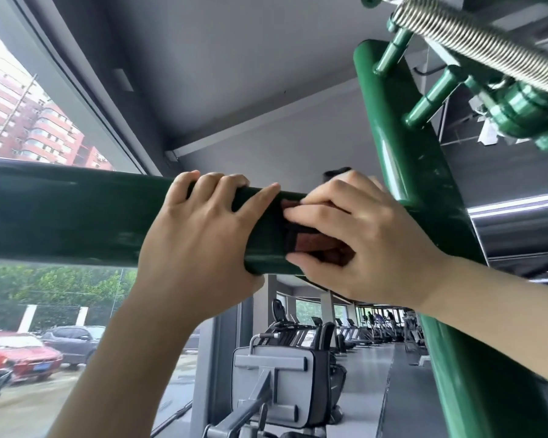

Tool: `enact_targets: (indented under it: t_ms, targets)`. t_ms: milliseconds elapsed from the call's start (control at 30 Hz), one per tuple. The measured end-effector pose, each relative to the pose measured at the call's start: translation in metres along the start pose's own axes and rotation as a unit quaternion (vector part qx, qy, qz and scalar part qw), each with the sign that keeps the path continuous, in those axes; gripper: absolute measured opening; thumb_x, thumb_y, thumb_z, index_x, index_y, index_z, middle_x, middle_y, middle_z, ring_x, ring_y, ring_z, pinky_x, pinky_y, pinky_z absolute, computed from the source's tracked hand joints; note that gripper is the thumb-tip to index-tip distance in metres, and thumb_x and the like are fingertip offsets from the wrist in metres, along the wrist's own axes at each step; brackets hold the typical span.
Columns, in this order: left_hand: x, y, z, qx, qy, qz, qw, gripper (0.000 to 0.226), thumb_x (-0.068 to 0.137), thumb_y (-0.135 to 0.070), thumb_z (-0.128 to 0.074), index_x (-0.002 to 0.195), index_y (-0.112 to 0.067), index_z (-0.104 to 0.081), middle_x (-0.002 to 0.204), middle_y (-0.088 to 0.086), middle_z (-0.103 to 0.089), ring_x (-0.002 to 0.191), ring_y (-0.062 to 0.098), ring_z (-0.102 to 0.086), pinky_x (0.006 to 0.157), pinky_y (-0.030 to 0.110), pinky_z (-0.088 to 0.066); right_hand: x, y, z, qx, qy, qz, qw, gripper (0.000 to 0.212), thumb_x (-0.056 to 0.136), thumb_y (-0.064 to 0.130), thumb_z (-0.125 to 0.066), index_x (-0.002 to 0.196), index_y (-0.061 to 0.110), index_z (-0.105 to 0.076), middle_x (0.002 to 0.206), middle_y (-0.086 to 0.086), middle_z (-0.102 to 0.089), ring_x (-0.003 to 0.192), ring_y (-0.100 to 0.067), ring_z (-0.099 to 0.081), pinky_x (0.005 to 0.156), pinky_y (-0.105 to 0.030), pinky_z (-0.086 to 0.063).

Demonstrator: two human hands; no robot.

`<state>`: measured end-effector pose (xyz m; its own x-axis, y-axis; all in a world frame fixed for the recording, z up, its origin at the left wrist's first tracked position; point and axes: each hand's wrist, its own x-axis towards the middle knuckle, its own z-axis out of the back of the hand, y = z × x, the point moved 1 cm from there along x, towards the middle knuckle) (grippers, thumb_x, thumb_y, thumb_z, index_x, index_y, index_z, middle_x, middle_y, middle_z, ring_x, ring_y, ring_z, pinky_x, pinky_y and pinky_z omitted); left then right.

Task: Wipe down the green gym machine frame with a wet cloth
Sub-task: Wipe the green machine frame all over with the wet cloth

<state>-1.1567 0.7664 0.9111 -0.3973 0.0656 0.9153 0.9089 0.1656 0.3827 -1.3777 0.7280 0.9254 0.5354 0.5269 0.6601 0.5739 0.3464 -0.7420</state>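
Observation:
A thick green crossbar of the gym machine frame runs across the view at head height and meets a green upright post on the right. My left hand grips the crossbar, fingers curled over its top and thumb along its front. Just to the right, my right hand presses a brown cloth against the bar near the joint, fingers curled over the cloth. Most of the cloth is hidden under that hand.
Green pegs and a steel spring stick out from the post at top right. A grey padded machine stands below, with a row of treadmills behind. A large window on the left shows parked cars.

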Motion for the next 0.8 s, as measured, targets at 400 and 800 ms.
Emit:
enact_targets:
  t_ms: [400,800]
  targets:
    - [0.0,-0.003,-0.001,-0.002,-0.006,0.012,1.0,0.08,0.07,-0.045,-0.067,0.147,-0.027,-0.055,0.132,0.011,-0.063,0.12,0.037,-0.057,0.115,0.055,-0.034,-0.008,-0.012,0.015,-0.003,0.08,0.11,0.991,0.034,0.095,0.035,-0.076,0.11,0.005,-0.077,0.109,-0.02,-0.067,0.103,-0.041,-0.062,0.083,-0.056,-0.053]
    - [0.0,-0.003,0.0,-0.005,-0.006,0.006,1.0,0.081,0.07,-0.046,-0.069,0.148,-0.025,-0.055,0.132,0.013,-0.063,0.122,0.038,-0.057,0.117,0.055,-0.033,-0.011,-0.011,0.014,0.012,-0.041,-0.125,0.991,0.019,0.088,0.017,-0.073,0.101,0.004,-0.07,0.098,-0.009,-0.069,0.094,-0.032,-0.069,0.081,-0.048,-0.057]
